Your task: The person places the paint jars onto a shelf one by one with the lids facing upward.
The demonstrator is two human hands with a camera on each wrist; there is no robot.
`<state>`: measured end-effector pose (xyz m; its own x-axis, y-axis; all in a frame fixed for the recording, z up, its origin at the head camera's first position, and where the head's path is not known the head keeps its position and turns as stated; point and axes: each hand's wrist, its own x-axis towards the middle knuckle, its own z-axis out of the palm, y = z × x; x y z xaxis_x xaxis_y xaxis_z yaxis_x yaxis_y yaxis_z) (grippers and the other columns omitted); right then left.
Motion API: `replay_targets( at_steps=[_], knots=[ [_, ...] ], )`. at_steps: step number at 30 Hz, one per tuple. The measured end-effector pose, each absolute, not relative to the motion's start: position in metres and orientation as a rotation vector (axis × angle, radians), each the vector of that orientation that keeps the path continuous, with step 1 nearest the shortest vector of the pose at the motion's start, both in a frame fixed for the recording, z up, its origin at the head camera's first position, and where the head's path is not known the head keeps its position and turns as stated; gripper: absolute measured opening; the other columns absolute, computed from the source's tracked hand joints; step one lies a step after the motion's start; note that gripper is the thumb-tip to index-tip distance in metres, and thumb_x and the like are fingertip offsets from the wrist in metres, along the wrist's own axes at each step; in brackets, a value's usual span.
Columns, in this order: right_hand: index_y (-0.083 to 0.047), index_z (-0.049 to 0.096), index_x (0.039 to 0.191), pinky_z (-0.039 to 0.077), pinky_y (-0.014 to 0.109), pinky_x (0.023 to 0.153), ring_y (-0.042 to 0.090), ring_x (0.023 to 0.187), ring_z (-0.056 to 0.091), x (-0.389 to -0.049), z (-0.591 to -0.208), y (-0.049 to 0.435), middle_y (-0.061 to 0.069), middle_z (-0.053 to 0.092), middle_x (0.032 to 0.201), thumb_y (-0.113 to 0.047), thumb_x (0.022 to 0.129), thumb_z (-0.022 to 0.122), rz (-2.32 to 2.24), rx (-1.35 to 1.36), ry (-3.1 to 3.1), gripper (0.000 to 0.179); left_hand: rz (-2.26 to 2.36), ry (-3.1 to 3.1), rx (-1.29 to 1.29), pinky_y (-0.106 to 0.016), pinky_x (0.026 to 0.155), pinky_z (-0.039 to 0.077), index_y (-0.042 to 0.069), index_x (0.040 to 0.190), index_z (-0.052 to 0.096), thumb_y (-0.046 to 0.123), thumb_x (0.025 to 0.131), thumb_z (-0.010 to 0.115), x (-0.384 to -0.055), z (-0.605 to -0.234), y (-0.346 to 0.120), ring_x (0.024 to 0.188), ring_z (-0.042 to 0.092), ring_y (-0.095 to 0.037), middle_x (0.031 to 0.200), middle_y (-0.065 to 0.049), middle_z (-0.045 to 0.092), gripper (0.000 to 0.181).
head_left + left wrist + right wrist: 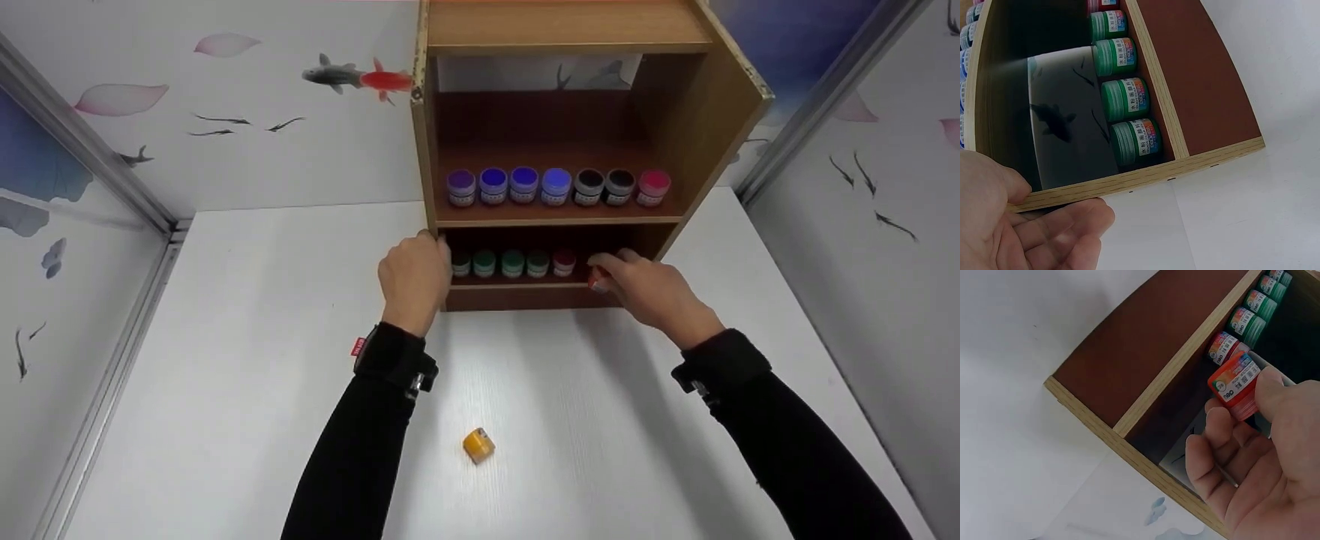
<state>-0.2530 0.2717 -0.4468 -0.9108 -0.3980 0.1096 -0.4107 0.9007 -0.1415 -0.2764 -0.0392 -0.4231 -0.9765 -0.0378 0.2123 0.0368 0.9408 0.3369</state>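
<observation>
My left hand (412, 279) grips the left side panel of a wooden shelf unit (559, 223), its thumb on the inner face and its fingers outside, as the left wrist view shows. At the right end of the lower compartment, my right hand (654, 294) pinches an orange-red paint jar (1234, 385) between thumb and fingers. The jar is tilted and held above the compartment floor. Beside it stands a dark red paint jar (1224, 347), in line with several green paint jars (1131, 97) that reach to the left panel.
On the upper shelf stands a row of purple, blue, black and pink paint jars (556, 186). A yellow paint jar (478, 445) lies on its side on the white table (247, 315), between the forearms. Printed wall panels (270, 157) enclose the table at the back and sides.
</observation>
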Motion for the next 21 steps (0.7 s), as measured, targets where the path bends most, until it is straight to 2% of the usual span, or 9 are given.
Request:
replay_targets(
  at_steps=[8,21],
  knots=[
    [-0.006,0.058,0.129,0.054,0.053,0.068,0.040,0.097,0.065,-0.270,-0.449,0.265,0.022,0.066,0.107,-0.027,0.095,0.063,0.165,0.566,-3.031,0.039,-0.486,-2.890,0.015,-0.041,0.054,0.054,-0.001,0.089,0.068,0.028,0.103,0.043,-0.277,-0.424,-0.039,0.067,0.070,-0.031,0.075,-0.017,0.070,0.042],
    [-0.008,0.059,0.126,0.054,0.054,0.065,0.039,0.093,0.066,-0.288,-0.458,0.256,0.021,0.065,0.106,-0.029,0.097,0.059,0.007,0.529,-3.029,0.036,-0.519,-2.906,0.028,-0.041,0.055,0.055,0.000,0.090,0.068,0.028,0.103,0.042,-0.279,-0.424,-0.040,0.069,0.070,-0.031,0.077,-0.015,0.071,0.041]
  ],
)
